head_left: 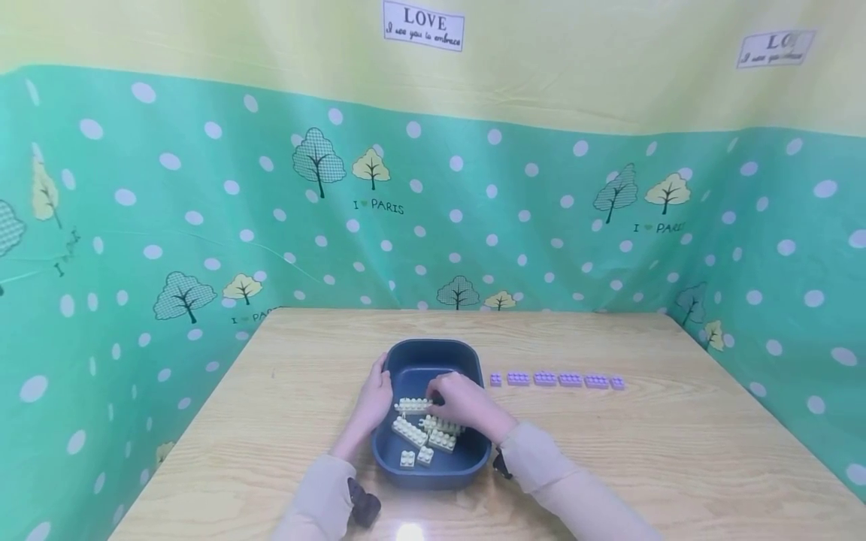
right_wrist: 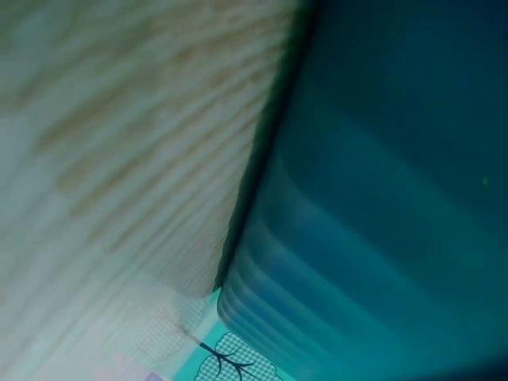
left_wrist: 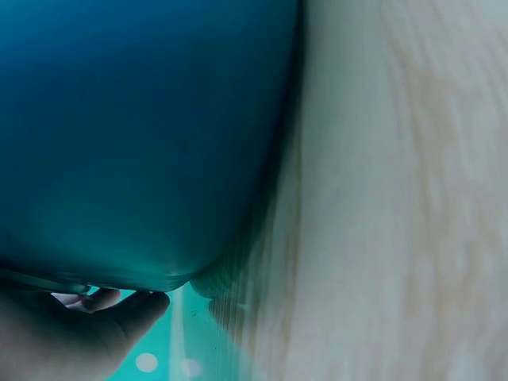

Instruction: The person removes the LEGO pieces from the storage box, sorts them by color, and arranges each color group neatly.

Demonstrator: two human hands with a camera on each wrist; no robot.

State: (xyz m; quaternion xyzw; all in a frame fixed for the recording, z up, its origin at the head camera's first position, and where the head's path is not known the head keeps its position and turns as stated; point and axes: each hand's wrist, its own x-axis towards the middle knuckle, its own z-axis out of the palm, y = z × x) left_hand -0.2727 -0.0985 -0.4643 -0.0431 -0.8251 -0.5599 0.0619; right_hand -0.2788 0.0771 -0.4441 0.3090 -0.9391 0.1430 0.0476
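A dark blue plastic bin (head_left: 429,478) stands on the table and holds several cream toy building bricks. My left hand (head_left: 373,394) grips the bin's left side at the rim; in the left wrist view its thumb and fingers (left_wrist: 147,309) meet the blue wall. Inside the bin, my right hand (head_left: 467,404) bends its fingers down at the right end of a cream brick (head_left: 411,406). Whether they pinch it is hidden. More long cream bricks (head_left: 409,432) and two small square ones (head_left: 407,458) lie nearer the front. The right wrist view shows only bin wall, table and cloth.
Right of the bin, purple bricks (head_left: 544,379) lie in a row across the wooden table (head_left: 643,451). The row has a small square brick at each end. A green dotted cloth (head_left: 406,248) hangs behind and at both sides.
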